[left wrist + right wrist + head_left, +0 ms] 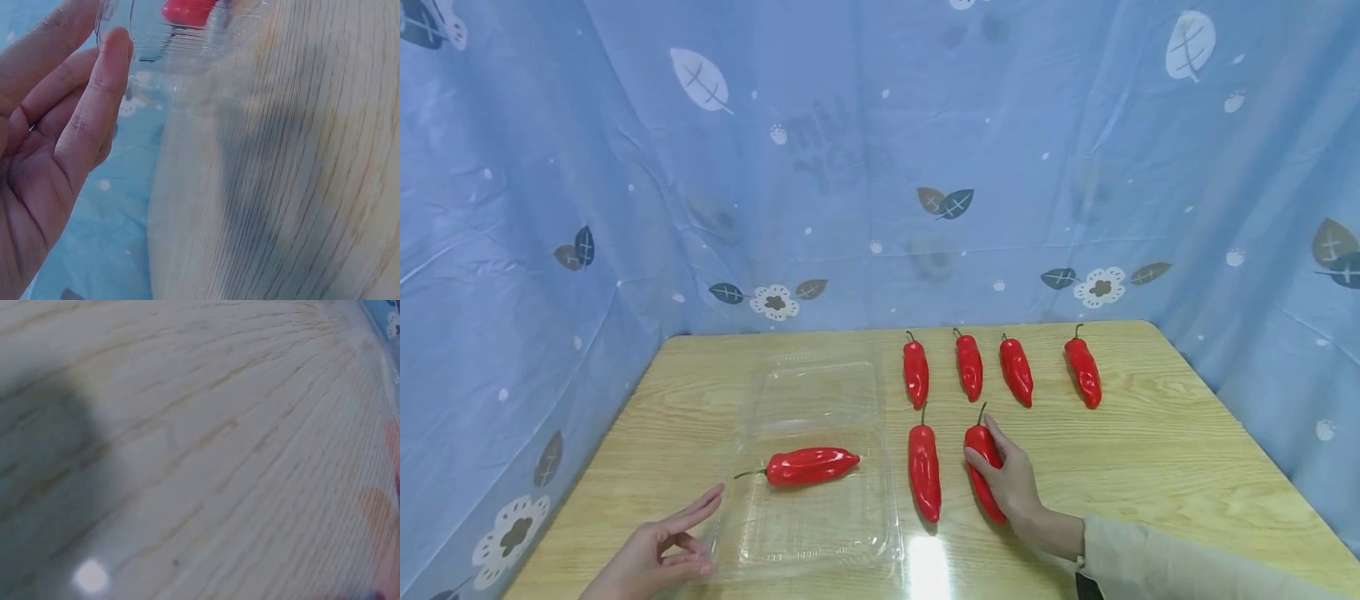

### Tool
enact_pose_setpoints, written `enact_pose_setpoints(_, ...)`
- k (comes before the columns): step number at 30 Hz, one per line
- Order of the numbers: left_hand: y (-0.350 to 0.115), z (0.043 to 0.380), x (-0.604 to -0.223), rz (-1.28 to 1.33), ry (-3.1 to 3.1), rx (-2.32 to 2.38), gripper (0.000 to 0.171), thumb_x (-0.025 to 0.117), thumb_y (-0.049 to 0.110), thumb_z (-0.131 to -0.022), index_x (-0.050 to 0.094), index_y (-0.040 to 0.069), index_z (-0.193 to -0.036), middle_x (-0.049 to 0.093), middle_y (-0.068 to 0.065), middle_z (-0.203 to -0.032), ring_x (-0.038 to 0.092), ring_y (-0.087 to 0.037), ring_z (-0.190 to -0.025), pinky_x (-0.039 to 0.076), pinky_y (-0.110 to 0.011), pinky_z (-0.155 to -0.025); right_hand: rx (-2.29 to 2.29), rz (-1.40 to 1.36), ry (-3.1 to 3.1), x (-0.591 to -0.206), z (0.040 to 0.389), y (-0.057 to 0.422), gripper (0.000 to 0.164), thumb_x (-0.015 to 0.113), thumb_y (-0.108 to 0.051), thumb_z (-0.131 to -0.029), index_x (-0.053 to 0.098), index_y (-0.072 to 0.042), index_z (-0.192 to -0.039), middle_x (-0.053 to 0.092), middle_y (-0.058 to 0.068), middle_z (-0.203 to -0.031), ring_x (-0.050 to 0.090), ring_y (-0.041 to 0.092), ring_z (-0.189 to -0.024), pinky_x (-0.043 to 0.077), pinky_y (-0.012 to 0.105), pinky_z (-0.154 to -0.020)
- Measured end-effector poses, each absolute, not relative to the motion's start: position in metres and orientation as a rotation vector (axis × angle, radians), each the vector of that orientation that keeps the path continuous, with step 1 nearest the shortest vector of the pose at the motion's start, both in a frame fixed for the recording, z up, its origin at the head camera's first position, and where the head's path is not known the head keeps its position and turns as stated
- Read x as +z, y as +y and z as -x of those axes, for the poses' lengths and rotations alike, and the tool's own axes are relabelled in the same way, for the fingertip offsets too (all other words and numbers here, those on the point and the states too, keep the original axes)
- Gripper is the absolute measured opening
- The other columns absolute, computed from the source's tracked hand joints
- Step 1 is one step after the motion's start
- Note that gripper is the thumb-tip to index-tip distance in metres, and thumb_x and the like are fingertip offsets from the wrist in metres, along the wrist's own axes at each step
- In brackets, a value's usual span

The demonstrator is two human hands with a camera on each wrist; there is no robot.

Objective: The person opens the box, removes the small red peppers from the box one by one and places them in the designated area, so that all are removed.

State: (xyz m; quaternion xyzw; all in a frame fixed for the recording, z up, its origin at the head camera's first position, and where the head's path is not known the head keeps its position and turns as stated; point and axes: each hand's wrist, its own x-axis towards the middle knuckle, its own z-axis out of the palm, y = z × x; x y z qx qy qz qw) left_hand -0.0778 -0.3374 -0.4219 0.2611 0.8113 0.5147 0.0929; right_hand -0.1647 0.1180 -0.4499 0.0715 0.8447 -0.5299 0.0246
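My right hand grips a red pepper on the wooden table, thumb on its near left side and fingers round the far right side. Only the edge of that hand enters the right wrist view. A clear plastic clamshell box lies with its lid folded back, and one red pepper rests crosswise in it, stem to the left. Beside the box's left wall is my left hand, index finger stretched out and fingertips right at the plastic edge.
Another red pepper lies between the box and my right hand. Several more, such as the pepper nearest the lid and the pepper farthest right, form a back row. Blue patterned curtain surrounds the wooden table.
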Motion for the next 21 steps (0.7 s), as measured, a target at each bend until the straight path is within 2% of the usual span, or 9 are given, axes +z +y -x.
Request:
enact_pose_setpoints(4,-0.3366,0.0772,-0.4205,-0.737,2.403,1.524,0.065,0.064,0.000,-0.089,0.039,0.016,-0.146,0.029,0.035,-0.143,0.063,-0.011,-0.079,0.051,-0.022,-0.071,-1.679,-0.221,2.593,-0.4496,0.1663,0.1190,0.075,0.066,-0.014,-0.091,0.022,-0.006,-0.152,0.034,0.021,-0.150,0.036,0.039,-0.132,0.040,0.050,-0.100)
enact_pose_setpoints(10,-0.3363,0.0764,-0.4211,-0.705,2.393,1.539,0.068,0.064,0.001,-0.089,0.039,0.029,-0.146,0.029,0.037,-0.141,0.064,-0.011,-0.079,0.052,-0.022,-0.070,-1.700,-0.235,2.560,-0.4462,0.1697,0.1190,0.076,0.067,-0.019,-0.091,0.023,-0.005,-0.151,0.027,0.017,-0.154,0.026,0.038,-0.140,0.028,0.050,-0.107)
enact_pose_setpoints(13,-0.3366,0.0761,-0.4213,-0.695,2.377,1.548,0.069,0.064,0.000,-0.089,0.039,0.032,-0.145,0.029,0.036,-0.142,0.063,-0.011,-0.080,0.052,-0.022,-0.070,-1.710,-0.260,2.552,-0.4456,0.1699,0.1175,0.073,0.066,-0.017,-0.092,0.025,-0.005,-0.151,0.029,0.019,-0.153,0.027,0.039,-0.139,0.029,0.050,-0.107)
enact_pose_setpoints(21,-0.3345,0.0766,-0.4191,-0.733,2.374,1.556,0.070,0.064,-0.001,-0.088,0.038,0.027,-0.147,0.029,0.035,-0.143,0.064,-0.010,-0.080,0.053,-0.023,-0.070,-1.716,-0.319,2.545,-0.4445,0.1730,0.1161,0.069,0.063,-0.013,-0.093,0.026,-0.004,-0.150,0.033,0.022,-0.150,0.031,0.039,-0.137,0.032,0.049,-0.106)
